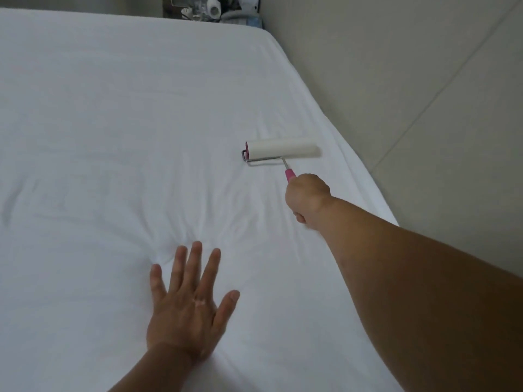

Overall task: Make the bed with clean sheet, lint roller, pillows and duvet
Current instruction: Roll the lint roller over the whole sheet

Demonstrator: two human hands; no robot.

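Right hand (pixel 307 200) gripping one lint roller (pixel 281 149) near the sheet's (pixel 113 123) right edge; left hand (pixel 188 304) pressing flat, fingers spread.

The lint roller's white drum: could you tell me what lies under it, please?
The white sheet lies under the lint roller, whose pink handle the right hand holds. What is beneath the sheet is covered and cannot be seen.
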